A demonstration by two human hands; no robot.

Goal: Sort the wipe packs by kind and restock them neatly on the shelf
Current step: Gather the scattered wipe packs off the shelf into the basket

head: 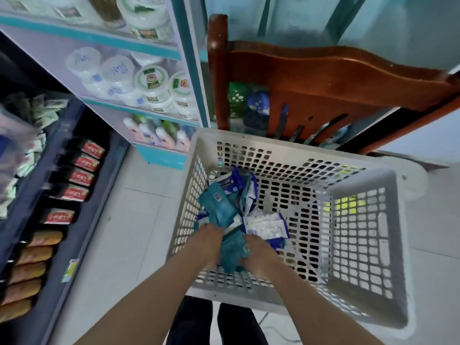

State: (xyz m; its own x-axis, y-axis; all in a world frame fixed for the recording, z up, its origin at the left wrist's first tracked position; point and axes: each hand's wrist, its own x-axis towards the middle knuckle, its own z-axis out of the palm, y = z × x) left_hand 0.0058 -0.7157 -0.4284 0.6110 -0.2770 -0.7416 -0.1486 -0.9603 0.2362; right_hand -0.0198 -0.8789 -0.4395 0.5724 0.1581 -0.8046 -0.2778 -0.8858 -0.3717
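A white perforated laundry basket [358, 235] stands on the floor in front of me. Its near left corner holds a heap of wipe packs: teal packs [219, 207] and white-and-blue packs [266, 227]. Both my hands reach down into that heap. My left hand [206, 245] and my right hand [258, 255] flank a bunch of teal packs [234, 252] and grip it from both sides. My fingertips are hidden among the packs.
On the left a dark shelf [82, 200] carries rows of red-labelled black packs [79, 178] and orange packs [32, 260]. A teal-edged rack [189, 78] with round tubs and bottles stands behind it. A brown wooden chair [323, 78] stands right behind the basket.
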